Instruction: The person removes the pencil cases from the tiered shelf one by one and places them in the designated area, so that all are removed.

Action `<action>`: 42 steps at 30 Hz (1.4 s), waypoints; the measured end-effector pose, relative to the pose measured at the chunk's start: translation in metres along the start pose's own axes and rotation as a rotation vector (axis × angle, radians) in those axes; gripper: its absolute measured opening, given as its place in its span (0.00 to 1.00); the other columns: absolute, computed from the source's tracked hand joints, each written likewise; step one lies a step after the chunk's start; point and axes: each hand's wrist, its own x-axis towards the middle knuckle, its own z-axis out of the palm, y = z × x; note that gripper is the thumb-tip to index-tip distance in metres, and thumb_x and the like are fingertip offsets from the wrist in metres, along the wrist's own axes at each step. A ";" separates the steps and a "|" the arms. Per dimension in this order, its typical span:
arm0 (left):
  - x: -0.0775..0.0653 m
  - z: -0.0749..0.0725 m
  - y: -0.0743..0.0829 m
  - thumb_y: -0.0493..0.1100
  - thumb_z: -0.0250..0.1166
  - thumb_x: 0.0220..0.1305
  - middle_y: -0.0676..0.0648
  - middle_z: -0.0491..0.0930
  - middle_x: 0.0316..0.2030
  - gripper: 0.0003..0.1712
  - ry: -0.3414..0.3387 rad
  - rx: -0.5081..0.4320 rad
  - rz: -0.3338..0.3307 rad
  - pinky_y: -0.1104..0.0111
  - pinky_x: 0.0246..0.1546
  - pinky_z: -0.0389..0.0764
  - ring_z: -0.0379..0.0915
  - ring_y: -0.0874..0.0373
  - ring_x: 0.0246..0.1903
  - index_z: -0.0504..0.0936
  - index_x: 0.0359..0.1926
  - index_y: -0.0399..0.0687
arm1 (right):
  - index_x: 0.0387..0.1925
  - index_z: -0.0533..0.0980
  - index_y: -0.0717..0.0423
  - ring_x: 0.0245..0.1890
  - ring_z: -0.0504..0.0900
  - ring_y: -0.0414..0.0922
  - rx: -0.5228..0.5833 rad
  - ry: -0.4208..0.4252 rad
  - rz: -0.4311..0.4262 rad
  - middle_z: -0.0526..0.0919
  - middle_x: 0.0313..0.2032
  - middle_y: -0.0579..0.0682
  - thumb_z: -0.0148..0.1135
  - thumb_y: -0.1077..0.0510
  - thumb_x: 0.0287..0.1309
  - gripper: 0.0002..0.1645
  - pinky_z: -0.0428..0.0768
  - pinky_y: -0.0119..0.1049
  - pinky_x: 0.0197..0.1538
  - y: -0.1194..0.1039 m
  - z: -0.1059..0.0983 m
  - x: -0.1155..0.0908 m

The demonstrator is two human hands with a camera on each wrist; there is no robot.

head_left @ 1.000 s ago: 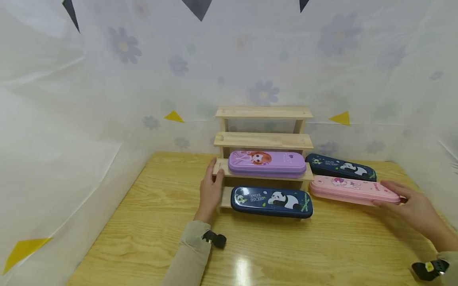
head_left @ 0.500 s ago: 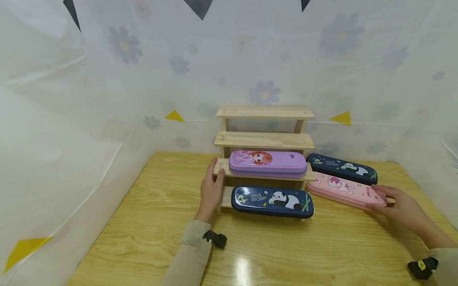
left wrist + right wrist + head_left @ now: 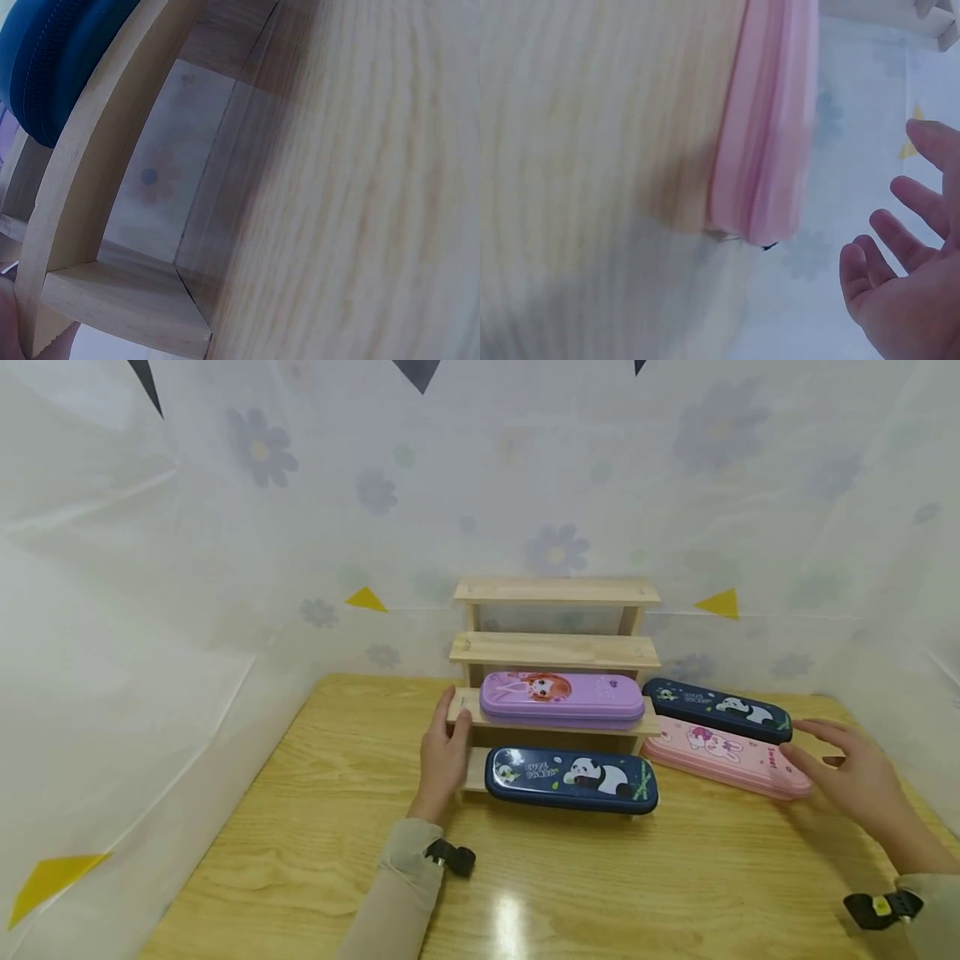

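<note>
A stepped wooden display rack [image 3: 555, 650] stands at the back of the table. My left hand [image 3: 444, 758] holds its left end at the second step from the bottom, thumb in front and fingers along the side. A purple pencil case [image 3: 577, 700] with a girl's picture lies on that step. On the lowest step lies a navy panda pencil case [image 3: 558, 783]. Right of the rack, a pink bunny pencil case [image 3: 738, 758] lies in front of another navy panda pencil case [image 3: 701, 702]. My right hand [image 3: 862, 785] is at their right ends, fingers spread and apart from the pink case in the right wrist view.
The two upper steps of the rack, with the top board [image 3: 555, 590], rise behind the purple case. A flowered white curtain [image 3: 555, 468] hangs behind and beside the wooden table [image 3: 337, 852].
My right hand has set the pink pencil case down farther left, against the navy one, and let go. It has then shifted back toward the navy case. The left hand stays in place.
</note>
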 end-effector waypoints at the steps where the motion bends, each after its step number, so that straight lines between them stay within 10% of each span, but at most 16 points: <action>1: 0.000 0.000 0.000 0.62 0.50 0.74 0.51 0.65 0.70 0.32 0.001 0.001 0.003 0.53 0.68 0.61 0.60 0.51 0.68 0.59 0.75 0.68 | 0.64 0.69 0.69 0.60 0.62 0.74 0.006 0.019 0.005 0.64 0.64 0.74 0.63 0.51 0.66 0.34 0.83 0.43 0.47 -0.004 -0.001 0.001; 5: 0.000 0.000 -0.001 0.62 0.50 0.74 0.52 0.64 0.70 0.32 0.003 0.011 0.001 0.54 0.68 0.60 0.59 0.52 0.68 0.59 0.75 0.68 | 0.67 0.68 0.62 0.65 0.64 0.60 0.054 0.049 0.012 0.64 0.67 0.67 0.62 0.49 0.67 0.34 0.60 0.08 0.35 -0.016 -0.003 0.002; 12: 0.001 0.001 -0.001 0.62 0.50 0.74 0.52 0.63 0.71 0.32 0.004 0.011 0.004 0.55 0.69 0.59 0.58 0.52 0.69 0.59 0.75 0.67 | 0.69 0.70 0.52 0.54 0.62 0.22 0.196 0.069 -0.077 0.68 0.64 0.42 0.64 0.54 0.66 0.31 0.64 0.07 0.44 -0.036 -0.001 0.008; 25: 0.000 0.000 0.002 0.62 0.49 0.74 0.52 0.63 0.71 0.32 0.003 0.010 0.001 0.55 0.69 0.58 0.58 0.52 0.69 0.59 0.75 0.67 | 0.67 0.71 0.56 0.54 0.68 0.23 0.304 0.091 -0.241 0.69 0.65 0.57 0.66 0.67 0.60 0.33 0.69 0.11 0.47 -0.090 0.020 0.025; 42: 0.000 0.000 0.001 0.62 0.50 0.74 0.52 0.64 0.71 0.32 0.006 0.010 0.000 0.53 0.69 0.59 0.59 0.51 0.69 0.59 0.75 0.68 | 0.67 0.72 0.52 0.60 0.66 0.31 0.375 0.031 -0.338 0.71 0.65 0.52 0.71 0.65 0.56 0.36 0.68 0.16 0.53 -0.144 0.050 0.048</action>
